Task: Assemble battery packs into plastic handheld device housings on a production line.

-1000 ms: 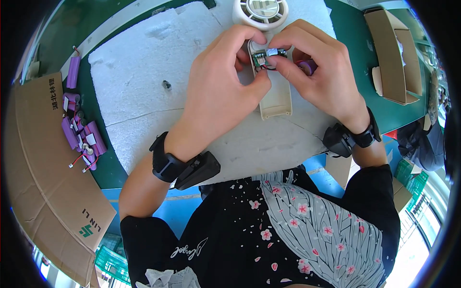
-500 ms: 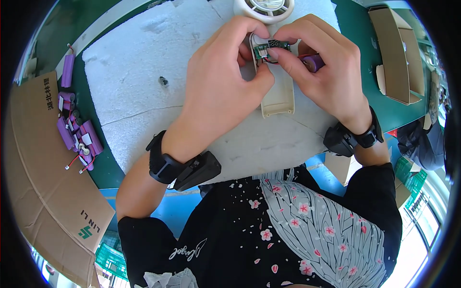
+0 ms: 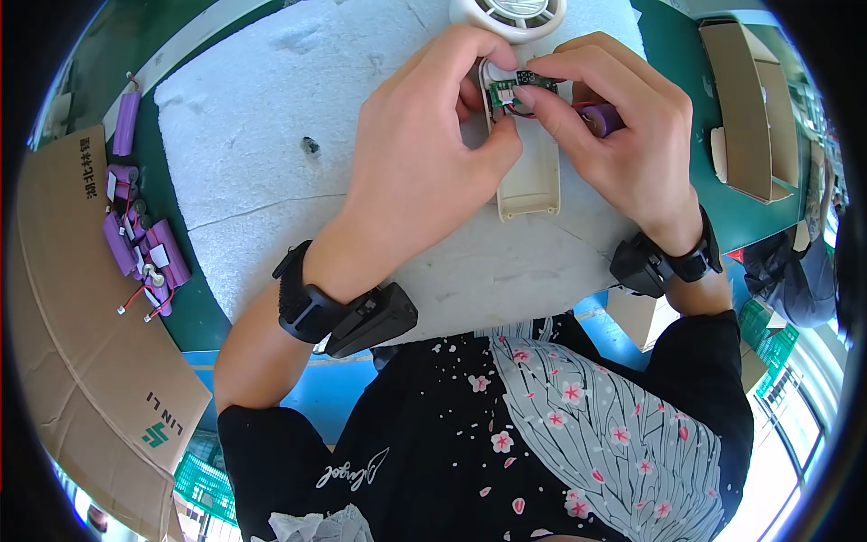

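A cream plastic fan handle shell (image 3: 530, 185) lies open side up on the foam, below a round fan head (image 3: 508, 29). My left hand (image 3: 424, 144) grips the shell's upper edge, thumb bent toward its inside. A small green circuit board (image 3: 502, 94) with a white socket shows at the shell's upper end. My right hand (image 3: 637, 131) presses its thumb tip at the board beside a dark display piece (image 3: 535, 79). Its curled fingers hold a purple cylindrical battery (image 3: 601, 119), partly hidden by the hand. Red and dark wires run from the battery toward the board.
A white foam sheet (image 3: 262, 144) covers much of the green table (image 3: 206, 316). Several purple batteries with wired plugs (image 3: 167, 253) lie at the left, next to a large cardboard box (image 3: 81, 316). An open cardboard box (image 3: 745, 108) stands at the right.
The shell, fan head and both hands appear slightly farther right in the picture. Both hands keep nearly the same grip, and the right thumb stays at the board.
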The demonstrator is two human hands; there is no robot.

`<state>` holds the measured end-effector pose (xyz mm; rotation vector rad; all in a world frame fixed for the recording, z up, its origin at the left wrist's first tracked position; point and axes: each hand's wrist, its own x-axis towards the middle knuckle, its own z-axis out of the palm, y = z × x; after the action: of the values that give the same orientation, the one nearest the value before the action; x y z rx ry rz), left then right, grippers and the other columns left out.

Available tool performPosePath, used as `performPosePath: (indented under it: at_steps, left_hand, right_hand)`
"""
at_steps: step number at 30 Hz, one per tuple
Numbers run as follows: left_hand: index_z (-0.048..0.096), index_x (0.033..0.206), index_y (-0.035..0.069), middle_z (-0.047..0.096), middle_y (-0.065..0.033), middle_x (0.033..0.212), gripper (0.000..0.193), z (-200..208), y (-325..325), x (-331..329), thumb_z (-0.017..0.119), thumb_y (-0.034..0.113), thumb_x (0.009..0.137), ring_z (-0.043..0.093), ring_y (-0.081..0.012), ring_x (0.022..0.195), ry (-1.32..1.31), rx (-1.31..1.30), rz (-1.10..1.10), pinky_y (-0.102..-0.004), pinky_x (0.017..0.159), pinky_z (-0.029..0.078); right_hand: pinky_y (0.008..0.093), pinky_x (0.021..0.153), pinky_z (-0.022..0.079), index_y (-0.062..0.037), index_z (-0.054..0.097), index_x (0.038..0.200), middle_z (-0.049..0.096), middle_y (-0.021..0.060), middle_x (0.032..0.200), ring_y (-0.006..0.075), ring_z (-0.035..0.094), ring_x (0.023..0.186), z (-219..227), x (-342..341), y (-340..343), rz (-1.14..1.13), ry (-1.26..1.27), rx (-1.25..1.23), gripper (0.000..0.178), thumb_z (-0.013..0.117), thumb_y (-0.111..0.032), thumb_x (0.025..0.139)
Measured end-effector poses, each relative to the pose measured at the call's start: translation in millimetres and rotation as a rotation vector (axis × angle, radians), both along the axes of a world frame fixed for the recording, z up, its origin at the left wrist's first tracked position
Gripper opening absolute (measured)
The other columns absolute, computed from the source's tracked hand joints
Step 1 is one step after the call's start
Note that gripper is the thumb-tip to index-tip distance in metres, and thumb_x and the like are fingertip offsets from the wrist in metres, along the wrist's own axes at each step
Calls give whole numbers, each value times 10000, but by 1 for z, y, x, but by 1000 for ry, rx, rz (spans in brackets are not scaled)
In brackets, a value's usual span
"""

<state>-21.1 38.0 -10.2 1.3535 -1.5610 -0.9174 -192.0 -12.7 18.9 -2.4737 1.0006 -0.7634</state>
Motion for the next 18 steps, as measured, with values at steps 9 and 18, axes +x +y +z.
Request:
performPosePath:
  at_steps: [9,18]
  left_hand:
    - [550,998,78,607,-71,826,307,-4,-1,-2,662,32,716,593,-211,668,63,-63,39,-326,614,478]
    - [540,1076,57,616,-54,878,352,-3,-1,2,647,-8,748,585,-145,739,24,-31,-11,-278,691,483]
  right_hand:
    - [194,519,440,-21,676,911,629,43,816,91,542,593,-1,2,0,13,-29,-16,163,750,-32,766]
    - [195,518,438,-16,677,907,626,45,815,95,544,588,-2,2,0,6,-34,-22,157,746,-24,766]
